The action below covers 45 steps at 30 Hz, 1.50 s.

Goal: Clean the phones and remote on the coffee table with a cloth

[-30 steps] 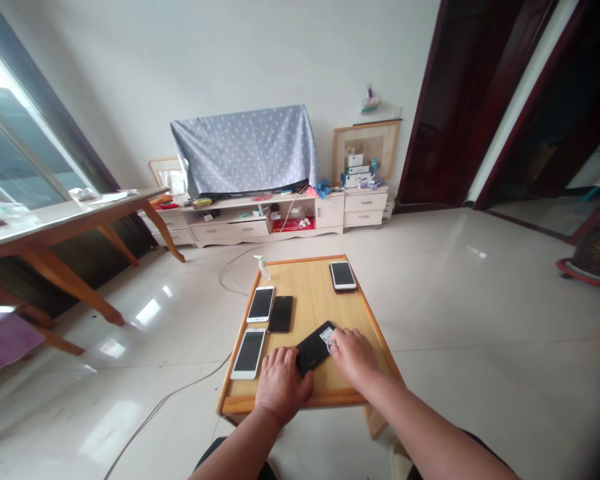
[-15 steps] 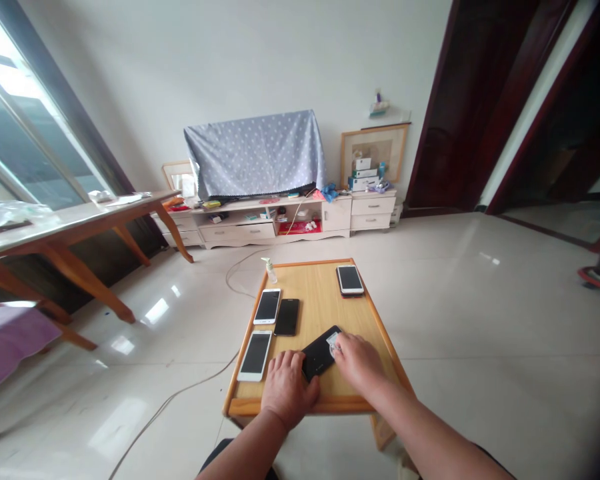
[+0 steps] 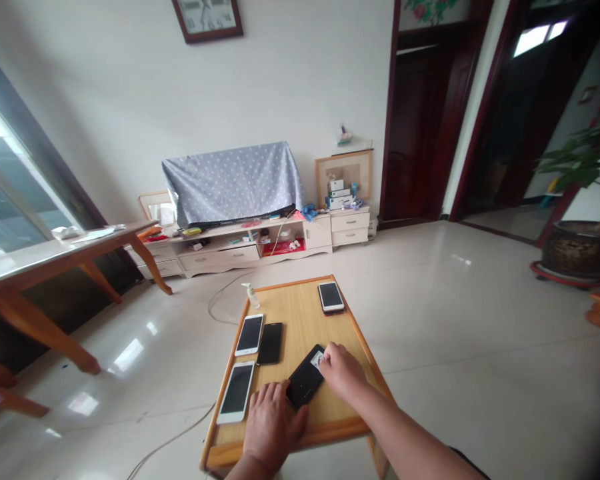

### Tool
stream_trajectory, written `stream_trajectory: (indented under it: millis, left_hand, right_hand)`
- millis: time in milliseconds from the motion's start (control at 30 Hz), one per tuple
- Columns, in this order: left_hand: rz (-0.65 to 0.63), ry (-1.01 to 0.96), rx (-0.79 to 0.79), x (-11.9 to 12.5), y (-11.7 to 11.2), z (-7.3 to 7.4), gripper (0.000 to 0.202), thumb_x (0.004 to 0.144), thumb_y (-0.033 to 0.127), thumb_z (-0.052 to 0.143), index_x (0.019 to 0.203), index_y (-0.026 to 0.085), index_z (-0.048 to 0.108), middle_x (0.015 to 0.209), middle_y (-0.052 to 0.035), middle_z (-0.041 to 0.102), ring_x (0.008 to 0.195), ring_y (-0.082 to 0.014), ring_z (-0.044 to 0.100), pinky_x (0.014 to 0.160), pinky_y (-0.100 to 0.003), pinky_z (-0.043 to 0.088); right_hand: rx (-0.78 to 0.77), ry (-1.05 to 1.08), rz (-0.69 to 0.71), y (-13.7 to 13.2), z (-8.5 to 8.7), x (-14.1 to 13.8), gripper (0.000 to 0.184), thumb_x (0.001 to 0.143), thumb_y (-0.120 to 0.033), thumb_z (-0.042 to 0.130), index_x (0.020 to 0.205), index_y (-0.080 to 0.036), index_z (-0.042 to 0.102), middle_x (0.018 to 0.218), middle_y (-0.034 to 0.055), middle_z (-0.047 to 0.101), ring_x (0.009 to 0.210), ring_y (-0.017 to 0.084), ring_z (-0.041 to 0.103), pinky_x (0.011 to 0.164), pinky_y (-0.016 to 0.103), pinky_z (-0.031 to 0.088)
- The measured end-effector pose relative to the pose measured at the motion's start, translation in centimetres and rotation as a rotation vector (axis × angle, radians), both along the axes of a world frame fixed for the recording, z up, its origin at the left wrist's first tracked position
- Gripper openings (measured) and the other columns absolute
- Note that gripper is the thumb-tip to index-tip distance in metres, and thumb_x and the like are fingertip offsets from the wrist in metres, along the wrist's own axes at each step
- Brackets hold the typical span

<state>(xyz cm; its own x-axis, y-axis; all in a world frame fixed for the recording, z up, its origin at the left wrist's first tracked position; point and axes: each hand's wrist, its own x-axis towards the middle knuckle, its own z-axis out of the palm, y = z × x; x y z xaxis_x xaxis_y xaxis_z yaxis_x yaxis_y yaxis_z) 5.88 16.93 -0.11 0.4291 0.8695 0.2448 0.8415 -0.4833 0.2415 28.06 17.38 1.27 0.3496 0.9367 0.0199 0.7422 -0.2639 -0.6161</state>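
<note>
A black phone [image 3: 306,379] lies back up and slanted on the small wooden table [image 3: 296,300]. My left hand [image 3: 271,421] holds its near left end, thumb along the near edge and fingers at the left side. At the phone's far end is a white sticker [image 3: 316,359] with dark print. My right hand [image 3: 344,371] is closed in a pinch at the sticker's right edge; the fingertips partly hide it. Left of the phone lie a white phone [image 3: 236,392], a second white phone [image 3: 250,335] and another black phone [image 3: 270,344], all screen up.
Stacked phones [image 3: 331,297] lie at the table's far right corner. A small pump bottle [image 3: 251,295] stands at the far left corner. Beyond are a low cabinet [image 3: 220,260] with a cloth-covered object, a long table [image 3: 80,257], a potted plant [image 3: 580,250] and a floor cable [image 3: 180,430].
My view has tilted up and turned right, so a wall clock and the plant now show. Both hands stay at the black phone, which lies slightly more upright in view.
</note>
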Motion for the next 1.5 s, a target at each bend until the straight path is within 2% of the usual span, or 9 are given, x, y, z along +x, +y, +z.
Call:
stream_trajectory:
  millis: [167, 267, 467, 600, 800, 1133, 1333, 1433, 1500]
  left_hand:
    - [-0.026, 0.046, 0.046, 0.3, 0.0, -0.4, 0.047, 0.087, 0.048, 0.060, 0.126, 0.021, 0.062, 0.115, -0.0123, 0.070, 0.109, -0.0309, 0.062, 0.099, -0.045, 0.042]
    - [-0.058, 0.082, 0.061, 0.5, -0.2, -0.2, 0.046, 0.088, 0.047, 0.059, 0.126, 0.021, 0.064, 0.115, -0.0131, 0.072, 0.107, -0.0315, 0.064, 0.097, -0.046, 0.044]
    - [-0.118, 0.152, 0.035, 1.3, -0.5, 1.7, 0.037, 0.092, 0.042, 0.056, 0.119, 0.021, 0.067, 0.117, -0.0124, 0.073, 0.104, -0.0309, 0.067, 0.093, -0.045, 0.047]
    - [-0.144, 0.134, -0.013, 1.3, 0.1, 3.1, 0.030, 0.096, 0.043, 0.049, 0.113, 0.025, 0.067, 0.105, -0.0084, 0.075, 0.099, -0.0271, 0.069, 0.089, -0.040, 0.049]
    - [-0.127, 0.033, -0.161, 1.1, 1.3, 4.2, 0.037, 0.103, 0.046, 0.035, 0.106, 0.027, 0.067, 0.092, -0.0043, 0.074, 0.093, -0.0224, 0.069, 0.082, -0.033, 0.048]
    - [-0.041, -0.205, -0.344, 0.3, 2.3, 3.2, 0.044, 0.100, 0.056, 0.036, 0.112, 0.026, 0.065, 0.103, -0.0048, 0.073, 0.101, -0.0227, 0.068, 0.089, -0.035, 0.049]
    - [0.057, -0.299, -0.305, 0.1, 2.3, 2.1, 0.059, 0.083, 0.058, 0.066, 0.131, 0.024, 0.059, 0.112, -0.0066, 0.071, 0.102, -0.0232, 0.067, 0.089, -0.036, 0.052]
    - [0.044, -0.324, -0.269, 0.1, 1.5, 3.7, 0.056, 0.086, 0.061, 0.063, 0.130, 0.026, 0.061, 0.101, -0.0045, 0.071, 0.092, -0.0213, 0.067, 0.082, -0.034, 0.052]
    - [-0.055, -0.325, -0.203, 0.1, 0.5, 5.5, 0.046, 0.090, 0.059, 0.060, 0.124, 0.029, 0.067, 0.102, -0.0044, 0.071, 0.091, -0.0203, 0.067, 0.082, -0.032, 0.051]
  right_hand:
    - [-0.037, 0.192, -0.041, 0.3, -0.8, -0.1, 0.015, 0.092, -0.033, 0.055, 0.080, -0.023, 0.058, 0.073, -0.0001, 0.068, 0.061, 0.015, 0.060, 0.054, 0.025, 0.031]
    - [-0.011, 0.245, -0.081, 0.3, -0.6, 0.4, 0.014, 0.089, -0.033, 0.056, 0.079, -0.023, 0.058, 0.074, -0.0002, 0.069, 0.063, 0.016, 0.060, 0.054, 0.025, 0.029]
    - [0.079, 0.302, -0.161, 0.5, 0.2, 2.0, 0.016, 0.089, -0.035, 0.052, 0.080, -0.023, 0.058, 0.083, 0.0025, 0.070, 0.073, 0.018, 0.061, 0.057, 0.026, 0.030]
    - [0.131, 0.352, -0.171, 0.3, 0.6, 2.5, 0.017, 0.090, -0.036, 0.051, 0.084, -0.022, 0.059, 0.087, 0.0036, 0.071, 0.077, 0.019, 0.063, 0.059, 0.026, 0.033]
    - [0.172, 0.504, -0.075, 0.6, 0.8, 2.0, 0.016, 0.090, -0.037, 0.053, 0.083, -0.023, 0.058, 0.079, 0.0002, 0.070, 0.073, 0.018, 0.064, 0.060, 0.024, 0.040]
    - [0.207, 0.741, -0.015, 2.8, -0.7, 1.2, 0.017, 0.090, -0.037, 0.060, 0.082, -0.023, 0.054, 0.075, -0.0013, 0.069, 0.062, 0.014, 0.064, 0.059, 0.023, 0.047]
    - [0.264, 0.866, 0.010, 2.0, 1.4, 0.4, 0.020, 0.090, -0.040, 0.059, 0.083, -0.023, 0.053, 0.069, -0.0005, 0.066, 0.057, 0.016, 0.063, 0.053, 0.025, 0.049]
    - [0.320, 0.908, 0.059, 0.1, 3.6, -0.1, 0.025, 0.088, -0.045, 0.063, 0.084, -0.022, 0.055, 0.070, 0.0000, 0.066, 0.058, 0.016, 0.063, 0.055, 0.027, 0.050]
    - [0.367, 0.927, 0.089, -1.6, 5.1, -0.5, 0.030, 0.088, -0.050, 0.065, 0.086, -0.021, 0.057, 0.075, 0.0019, 0.069, 0.061, 0.017, 0.063, 0.058, 0.028, 0.052]
